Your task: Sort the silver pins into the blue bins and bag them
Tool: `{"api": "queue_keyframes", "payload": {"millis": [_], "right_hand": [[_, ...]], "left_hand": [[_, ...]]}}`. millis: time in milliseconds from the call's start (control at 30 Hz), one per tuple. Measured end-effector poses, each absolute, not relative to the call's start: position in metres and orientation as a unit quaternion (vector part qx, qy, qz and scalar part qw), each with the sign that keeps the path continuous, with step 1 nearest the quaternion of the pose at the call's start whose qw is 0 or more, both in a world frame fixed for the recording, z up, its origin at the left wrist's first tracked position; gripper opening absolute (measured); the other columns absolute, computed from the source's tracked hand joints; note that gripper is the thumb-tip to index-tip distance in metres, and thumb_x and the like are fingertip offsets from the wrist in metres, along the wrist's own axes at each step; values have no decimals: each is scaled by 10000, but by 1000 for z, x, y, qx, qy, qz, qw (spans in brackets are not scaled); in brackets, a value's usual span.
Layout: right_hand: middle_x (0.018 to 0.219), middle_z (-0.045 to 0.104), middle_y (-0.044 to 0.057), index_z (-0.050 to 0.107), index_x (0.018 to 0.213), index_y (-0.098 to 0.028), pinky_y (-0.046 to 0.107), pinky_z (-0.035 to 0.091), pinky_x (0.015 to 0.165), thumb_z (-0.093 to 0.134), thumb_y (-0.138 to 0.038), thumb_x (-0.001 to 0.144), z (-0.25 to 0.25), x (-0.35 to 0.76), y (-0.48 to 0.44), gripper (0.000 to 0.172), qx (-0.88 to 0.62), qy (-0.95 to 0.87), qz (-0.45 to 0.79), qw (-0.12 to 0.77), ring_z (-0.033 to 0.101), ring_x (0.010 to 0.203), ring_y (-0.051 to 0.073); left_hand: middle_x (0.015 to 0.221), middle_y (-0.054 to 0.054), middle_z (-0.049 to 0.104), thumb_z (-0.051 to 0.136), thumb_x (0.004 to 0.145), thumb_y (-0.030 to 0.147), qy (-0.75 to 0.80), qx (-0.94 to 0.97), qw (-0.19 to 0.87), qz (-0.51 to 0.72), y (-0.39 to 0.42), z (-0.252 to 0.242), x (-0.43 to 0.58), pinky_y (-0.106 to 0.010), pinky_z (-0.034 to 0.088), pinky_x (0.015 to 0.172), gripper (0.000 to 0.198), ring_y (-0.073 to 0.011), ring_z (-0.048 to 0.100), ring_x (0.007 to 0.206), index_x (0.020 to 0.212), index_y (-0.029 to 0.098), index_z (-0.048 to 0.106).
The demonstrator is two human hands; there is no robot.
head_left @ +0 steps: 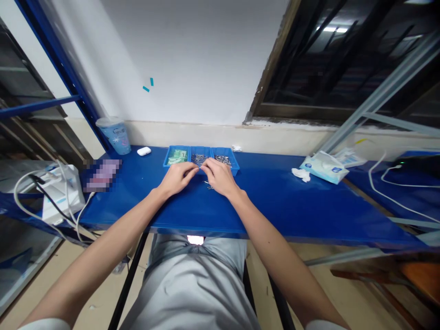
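My left hand (178,177) and my right hand (219,175) meet fingertip to fingertip just above the blue table (275,197). Both are closed in a pinch; whatever sits between the fingertips is too small to make out. Right behind them stand three joined blue bins. Green-and-white small packets (178,156) fill the left bin. Thin metal pins or screws (199,158) lie in the middle bin, partly covered by my fingers. Short metal pieces (223,160) are in the right bin. A few loose metal pins (208,185) rest on the table beside my right hand.
At the back left are a lidded blue cup (115,135) and a white earbud case (144,151). A power strip (63,192) with cables occupies the left end. Toward the right lie a tissue pack (325,167) and a crumpled tissue (301,174). A wall borders the back.
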State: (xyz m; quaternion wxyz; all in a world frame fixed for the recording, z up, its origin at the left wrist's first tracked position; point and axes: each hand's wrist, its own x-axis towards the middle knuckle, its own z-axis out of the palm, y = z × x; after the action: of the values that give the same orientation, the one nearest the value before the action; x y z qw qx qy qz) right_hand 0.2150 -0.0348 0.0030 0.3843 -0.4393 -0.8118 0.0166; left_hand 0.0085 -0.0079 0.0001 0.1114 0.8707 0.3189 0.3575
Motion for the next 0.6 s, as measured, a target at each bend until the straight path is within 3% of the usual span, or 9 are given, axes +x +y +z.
{"api": "queue_keyframes", "payload": {"millis": [133,367,500,600], "right_hand": [[786,684,29,615,786,-219,287,374,704,476,-285,1058,-1,214,-33,312,-455,-807,31,374,603,721,187],[897,727,40,660,897,-218,277,427,754,549,-224,1011,0,219,-27,159,-397,-814,77,417,657,818,194],[874,706,43,656,898,-221,287,445,746,512,-238,1028,7,228,-31,195,-390,-806,20,444,654,804,193],[834,683,49,638,882,-218,294,457,738,448,-303,1063,12,238,-36,276,-410,-735,-69,536,645,773,189]], "left_hand": [[888,-60,716,479,1059,382,296,878,101,363,-7,-3,8,-283,456,765,331,-174,625,768,990,166,721],[817,-33,710,500,1058,369,309,868,126,368,-7,-2,8,-267,419,700,328,-154,610,707,938,169,730],[756,-14,700,514,1050,363,325,854,141,382,-8,0,8,-259,404,665,317,-141,589,645,931,167,732],[662,-1,667,509,1047,351,342,864,132,345,-10,-3,9,-255,394,634,314,-141,581,585,936,169,740]]}}
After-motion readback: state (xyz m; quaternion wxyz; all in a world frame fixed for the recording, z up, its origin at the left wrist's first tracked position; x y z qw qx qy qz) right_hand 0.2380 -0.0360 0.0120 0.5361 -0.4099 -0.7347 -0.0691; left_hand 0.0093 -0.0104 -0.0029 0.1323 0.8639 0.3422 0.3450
